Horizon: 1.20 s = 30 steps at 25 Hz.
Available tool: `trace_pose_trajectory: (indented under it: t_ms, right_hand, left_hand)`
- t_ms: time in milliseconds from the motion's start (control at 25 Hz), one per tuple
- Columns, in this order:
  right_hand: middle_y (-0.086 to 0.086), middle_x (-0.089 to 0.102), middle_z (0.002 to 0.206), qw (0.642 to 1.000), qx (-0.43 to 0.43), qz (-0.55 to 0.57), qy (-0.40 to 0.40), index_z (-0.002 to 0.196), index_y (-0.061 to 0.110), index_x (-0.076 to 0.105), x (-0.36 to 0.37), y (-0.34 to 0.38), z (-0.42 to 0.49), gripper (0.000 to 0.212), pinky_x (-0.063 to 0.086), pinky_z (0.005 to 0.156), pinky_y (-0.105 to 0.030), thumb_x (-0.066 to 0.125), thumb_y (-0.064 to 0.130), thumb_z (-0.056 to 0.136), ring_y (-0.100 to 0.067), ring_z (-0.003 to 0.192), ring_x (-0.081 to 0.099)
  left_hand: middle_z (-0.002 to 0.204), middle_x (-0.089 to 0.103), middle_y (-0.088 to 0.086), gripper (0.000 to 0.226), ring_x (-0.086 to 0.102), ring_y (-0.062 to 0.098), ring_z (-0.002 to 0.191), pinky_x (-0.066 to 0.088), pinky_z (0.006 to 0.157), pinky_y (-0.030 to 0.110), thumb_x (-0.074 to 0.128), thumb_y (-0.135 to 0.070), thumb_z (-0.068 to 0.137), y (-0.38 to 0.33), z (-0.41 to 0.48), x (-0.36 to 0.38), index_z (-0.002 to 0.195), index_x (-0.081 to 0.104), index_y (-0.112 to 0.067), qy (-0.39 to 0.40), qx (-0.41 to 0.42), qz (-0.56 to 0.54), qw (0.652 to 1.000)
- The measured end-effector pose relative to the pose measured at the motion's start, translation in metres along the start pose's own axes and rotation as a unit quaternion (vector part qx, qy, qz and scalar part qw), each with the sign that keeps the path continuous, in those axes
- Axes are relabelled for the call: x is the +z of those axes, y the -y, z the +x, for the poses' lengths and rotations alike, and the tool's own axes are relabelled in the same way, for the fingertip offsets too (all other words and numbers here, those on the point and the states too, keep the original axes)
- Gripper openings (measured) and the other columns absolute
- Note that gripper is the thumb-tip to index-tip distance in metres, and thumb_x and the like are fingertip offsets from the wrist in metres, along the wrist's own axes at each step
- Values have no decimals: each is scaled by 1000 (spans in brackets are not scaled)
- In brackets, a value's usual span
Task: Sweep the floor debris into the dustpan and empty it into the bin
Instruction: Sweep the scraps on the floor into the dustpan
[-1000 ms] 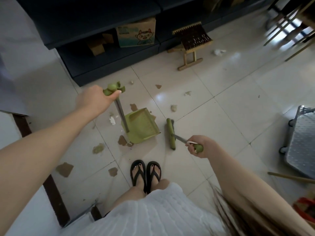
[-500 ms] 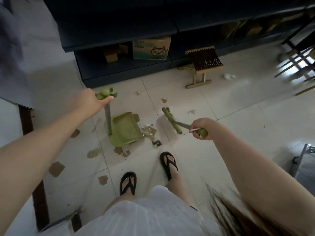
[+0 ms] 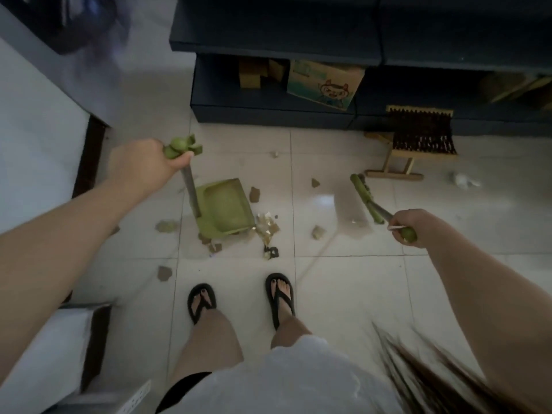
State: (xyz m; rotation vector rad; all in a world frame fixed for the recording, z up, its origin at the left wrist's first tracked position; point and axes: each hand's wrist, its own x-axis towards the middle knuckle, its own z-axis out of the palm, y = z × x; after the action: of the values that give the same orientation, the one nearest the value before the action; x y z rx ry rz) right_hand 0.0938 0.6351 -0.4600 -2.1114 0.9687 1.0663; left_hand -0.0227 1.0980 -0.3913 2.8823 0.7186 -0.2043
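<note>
Green broom head (image 3: 366, 198), gripped by the right hand (image 3: 410, 227), lies right of the debris pile (image 3: 266, 228); the left hand (image 3: 140, 165) grips the dustpan (image 3: 225, 207) handle.

No lettering is legible anywhere; the tan cardboard box (image 3: 325, 83) on the dark blue low shelf (image 3: 268, 109) bears only a printed cartoon animal face.

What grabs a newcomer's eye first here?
The green dustpan standing mid-floor, its upright handle gripped by the left hand. To its right, the right hand holds a green broom lifted out to the side. Brown scraps litter the tiles around the pan.
</note>
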Motion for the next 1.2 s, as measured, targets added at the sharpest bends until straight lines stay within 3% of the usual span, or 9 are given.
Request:
trace_pose_trajectory:
  t_ms: [80,240,360,560,640,720,800,880,1200]
  right_hand:
    - [-13,48,69,1000,9,-18,7,103,2,48,-2,-6,14,14,38,28,-15,53,3,90,-14,19,44]
    - [-9,43,64,997,33,45,51,85,4,46,12,-24,18,8,37,27,-14,49,2,93,-11,18,42]
    - [-11,47,67,997,33,41,64,94,4,48,42,-37,5,7,39,28,-15,50,-1,90,-11,19,43]
    - [-8,49,67,989,49,72,117,95,9,48,102,-44,-32,7,40,29,-14,50,4,90,-10,19,43]
    - [-8,51,68,985,61,80,138,100,10,48,127,-48,-54,11,40,30,-14,52,6,90,-10,20,44]
    - [-7,52,62,978,67,100,170,96,9,47,143,-43,-74,9,40,30,-14,53,7,90,-10,21,44]
    - [-6,50,44,971,67,107,201,89,6,46,148,-32,-95,5,39,29,-12,50,4,90,-9,21,43]
    - [-3,43,33,966,66,92,230,77,6,45,145,-23,-107,14,36,27,-10,45,1,90,-8,20,41]
    - [-1,40,38,960,58,37,272,70,5,45,100,35,-114,27,28,23,-11,35,8,94,-6,21,36]
  left_hand:
    - [62,51,11,63,59,32,66,45,58,34,50,-67,85,-9,-13,10,60,51,-9,2,-19,13,1000]
    - [54,47,8,64,54,28,54,32,45,26,50,-65,86,-10,-40,30,57,47,-8,-12,-27,-10,999]
    - [51,45,5,62,42,19,44,26,43,23,50,-63,88,-7,-57,39,56,44,-10,-12,-37,-7,999]
    - [54,56,10,69,58,29,52,50,51,33,43,-71,84,9,-87,42,57,51,-9,2,-36,-17,999]
    - [55,56,11,68,59,29,53,53,54,36,45,-70,85,15,-98,41,57,52,-8,11,-29,-27,999]
    - [57,58,11,68,60,29,54,55,55,37,45,-71,84,20,-106,40,60,55,-8,20,-31,-32,999]
    - [58,58,10,68,59,29,55,54,55,36,45,-72,83,25,-112,42,61,56,-8,16,-42,-34,998]
    - [55,56,7,67,58,28,53,51,53,33,46,-72,83,27,-119,47,59,54,-10,17,-51,-35,998]
    - [55,55,6,64,59,28,54,48,52,32,47,-70,83,46,-139,44,57,51,-11,19,-86,-80,993]
